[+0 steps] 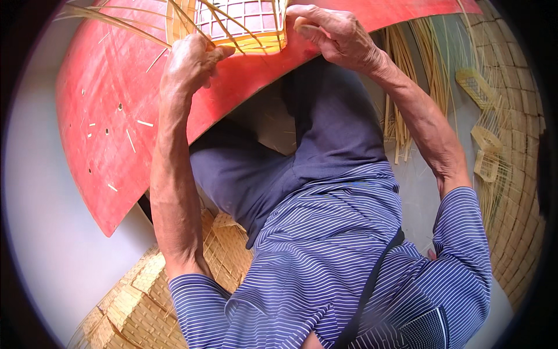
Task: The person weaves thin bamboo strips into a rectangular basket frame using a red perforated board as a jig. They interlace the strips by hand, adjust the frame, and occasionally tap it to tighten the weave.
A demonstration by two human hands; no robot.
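Note:
A small open-weave basket of pale strips, with a yellow band along its near side, sits at the top of the view, partly cut off. Long loose strips stick out from it to the left. My left hand is closed at the basket's near left corner, its thumb lying along the yellow band. At the near right corner my right hand has thumb and forefinger bent together, the forefinger's tip against the basket's side. Whatever is between those fingers is too small to make out.
Under the basket lies a red board with small holes and strip scraps. To the right, bundles of long strips and small woven pieces lie beside a woven mat. Woven basketry stands at the lower left.

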